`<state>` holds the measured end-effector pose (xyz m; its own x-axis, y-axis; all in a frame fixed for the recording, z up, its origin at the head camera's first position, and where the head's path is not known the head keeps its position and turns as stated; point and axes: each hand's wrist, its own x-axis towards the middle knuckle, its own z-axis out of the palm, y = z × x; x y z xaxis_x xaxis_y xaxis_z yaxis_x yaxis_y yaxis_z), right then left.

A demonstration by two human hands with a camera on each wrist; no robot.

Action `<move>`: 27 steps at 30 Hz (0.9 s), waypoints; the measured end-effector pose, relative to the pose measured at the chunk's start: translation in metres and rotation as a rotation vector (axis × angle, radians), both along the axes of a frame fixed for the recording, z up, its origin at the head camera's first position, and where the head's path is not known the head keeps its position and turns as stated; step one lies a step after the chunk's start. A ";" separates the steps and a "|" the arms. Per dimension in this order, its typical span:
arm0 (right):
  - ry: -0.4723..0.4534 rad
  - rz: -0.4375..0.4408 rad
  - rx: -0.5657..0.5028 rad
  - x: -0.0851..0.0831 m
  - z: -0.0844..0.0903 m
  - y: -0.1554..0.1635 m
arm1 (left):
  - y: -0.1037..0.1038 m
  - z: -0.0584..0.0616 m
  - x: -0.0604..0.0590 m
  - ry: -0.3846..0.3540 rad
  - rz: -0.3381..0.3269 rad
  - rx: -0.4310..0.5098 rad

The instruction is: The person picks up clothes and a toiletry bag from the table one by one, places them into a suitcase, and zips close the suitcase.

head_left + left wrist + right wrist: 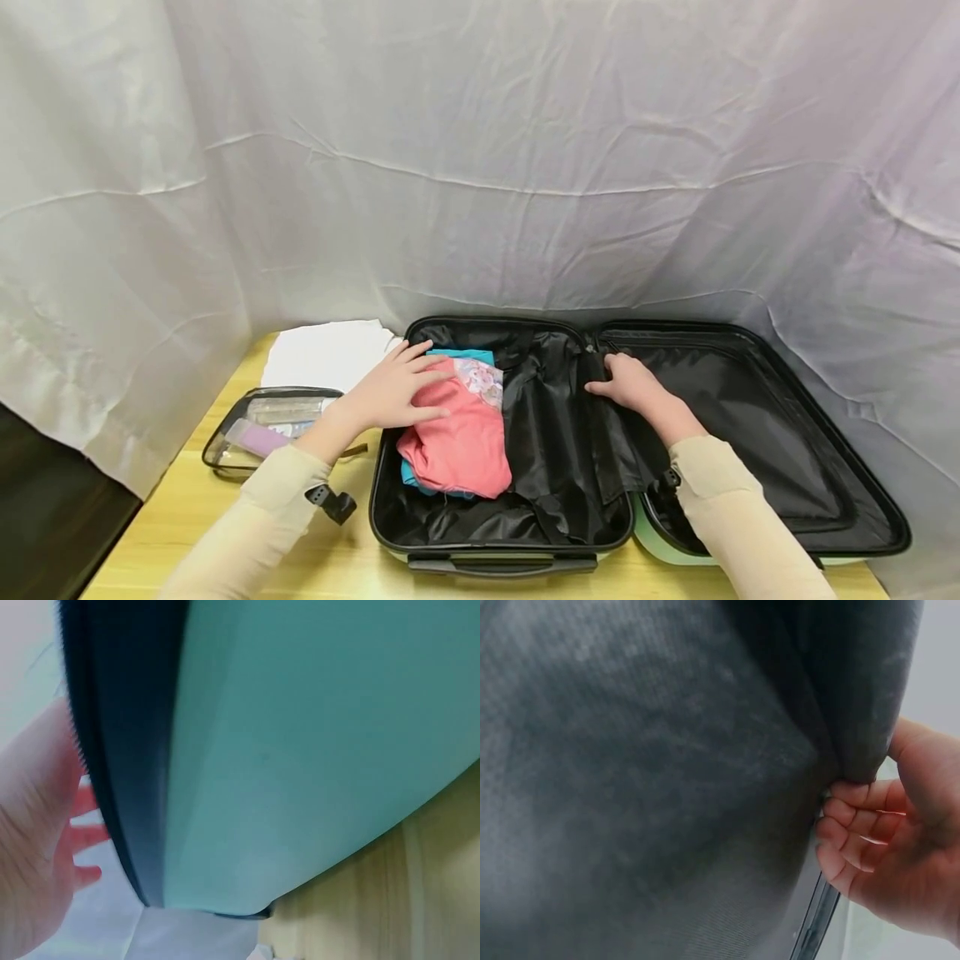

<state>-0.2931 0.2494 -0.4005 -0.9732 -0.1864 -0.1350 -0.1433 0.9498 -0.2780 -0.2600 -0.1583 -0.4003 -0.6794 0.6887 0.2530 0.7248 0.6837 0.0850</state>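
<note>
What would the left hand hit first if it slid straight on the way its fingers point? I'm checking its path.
Probably the black lining: the left hand lies on the pink cloth, fingers pointing right across it.

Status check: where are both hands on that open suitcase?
Left hand flat on pink garment in suitcase. Right hand pinching black lining flap at centre. Clear pouch outside, left.

One suitcase [825, 467], one clear pouch [225, 450], two hands.

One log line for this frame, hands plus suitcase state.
left hand: flat on pink garment | right hand: pinching black lining | suitcase: open on table
</note>
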 end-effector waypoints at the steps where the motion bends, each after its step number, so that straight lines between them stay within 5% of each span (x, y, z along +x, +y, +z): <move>1: 0.003 -0.002 0.015 0.001 0.001 0.000 | -0.003 0.001 -0.001 0.028 -0.007 0.021; 6: 0.042 0.014 0.140 0.004 0.000 -0.001 | -0.017 0.005 -0.002 0.107 0.009 0.116; 13: 0.112 0.033 0.280 0.007 0.001 -0.004 | -0.043 0.011 -0.002 0.109 0.131 0.156; 20: 0.148 0.032 0.290 0.008 0.000 -0.005 | -0.073 0.013 -0.005 0.150 0.219 0.229; 27: 0.153 0.029 0.277 0.009 -0.002 -0.006 | -0.105 0.008 -0.012 0.104 0.330 0.301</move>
<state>-0.2841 0.2435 -0.4022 -0.9809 -0.1909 -0.0367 -0.1916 0.9813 0.0177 -0.2715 -0.2634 -0.3928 -0.8105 0.3254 0.4870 0.4879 0.8351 0.2539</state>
